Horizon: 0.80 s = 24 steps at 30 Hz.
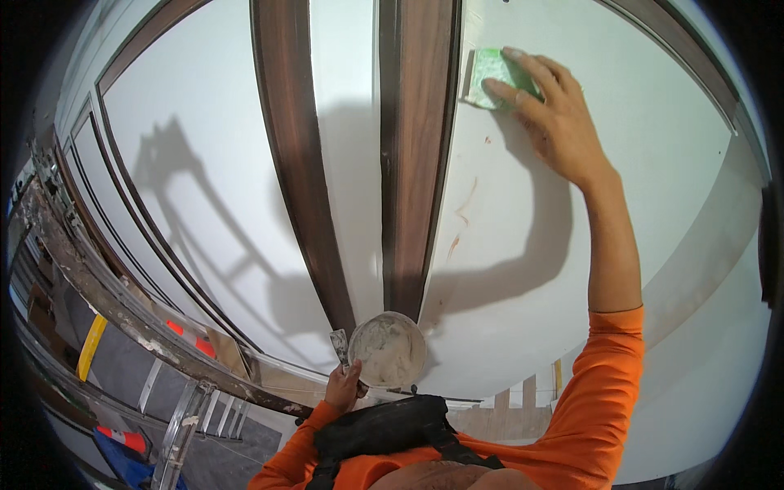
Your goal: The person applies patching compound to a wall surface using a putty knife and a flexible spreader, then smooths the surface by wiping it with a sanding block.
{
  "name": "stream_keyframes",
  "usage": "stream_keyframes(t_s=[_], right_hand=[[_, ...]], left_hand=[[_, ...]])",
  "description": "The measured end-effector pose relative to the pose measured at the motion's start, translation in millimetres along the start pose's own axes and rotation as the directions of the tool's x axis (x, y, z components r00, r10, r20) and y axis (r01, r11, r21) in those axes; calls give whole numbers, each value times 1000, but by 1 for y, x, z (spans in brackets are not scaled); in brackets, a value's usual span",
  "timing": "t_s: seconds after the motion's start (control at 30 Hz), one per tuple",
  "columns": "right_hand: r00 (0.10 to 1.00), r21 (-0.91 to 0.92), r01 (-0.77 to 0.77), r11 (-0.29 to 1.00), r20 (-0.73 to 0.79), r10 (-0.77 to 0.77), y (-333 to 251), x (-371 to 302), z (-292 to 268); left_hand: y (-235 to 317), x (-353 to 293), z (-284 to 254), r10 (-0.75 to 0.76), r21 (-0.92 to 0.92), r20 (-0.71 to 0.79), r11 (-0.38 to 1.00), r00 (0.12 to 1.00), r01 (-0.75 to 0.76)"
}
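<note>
- While the person stands high up near the white ceiling panel [523, 245], the right hand [549, 110] is stretched overhead, fingers spread flat, pressing a green rectangular sanding block [496, 77] against the panel just beside a dark brown wooden strip [415, 155].
- Down near the chest, the left hand [343, 388] is clenched around the rim of a round white tub smeared with pale filler [388, 349], and also pinches a small metal putty knife [340, 345] against it.
- Judging by the reach, the block could slip sideways and scuff the wooden strip, since it works right at that edge.
- Tilting the tub while looking up could spill filler onto the orange sleeve [596, 408] or the black chest strap [384, 429].
- A metal ladder [175, 433] shows at lower left; leaning further toward the right could upset the person's balance.
- No packages or labels are legible; the only sign-like marks are red-and-white and yellow patches far below at lower left, too small to make out.
</note>
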State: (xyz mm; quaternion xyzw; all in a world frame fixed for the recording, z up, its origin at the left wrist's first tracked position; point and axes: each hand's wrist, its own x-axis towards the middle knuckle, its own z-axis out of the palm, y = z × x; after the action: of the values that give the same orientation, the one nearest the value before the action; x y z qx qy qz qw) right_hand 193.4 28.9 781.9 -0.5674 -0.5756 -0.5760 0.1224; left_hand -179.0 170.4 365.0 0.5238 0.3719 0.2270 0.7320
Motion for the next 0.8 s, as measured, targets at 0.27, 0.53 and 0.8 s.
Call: stream_keyframes(t_s=[0.27,0.53,0.8], right_hand=[[1000,14,15,1000,-22,-15,-13,-4,19],[991,-227,108,968,104,-87,-10,-1,11],[990,-254,113,961,115,-86,-11,-1,12]], left_hand=[[-24,15,-18,-14,-15,26,1000,1000,15],[-17,11,-16,-26,27,34,999,999,25],[-11,4,-7,38,-41,25,999,999,-37]])
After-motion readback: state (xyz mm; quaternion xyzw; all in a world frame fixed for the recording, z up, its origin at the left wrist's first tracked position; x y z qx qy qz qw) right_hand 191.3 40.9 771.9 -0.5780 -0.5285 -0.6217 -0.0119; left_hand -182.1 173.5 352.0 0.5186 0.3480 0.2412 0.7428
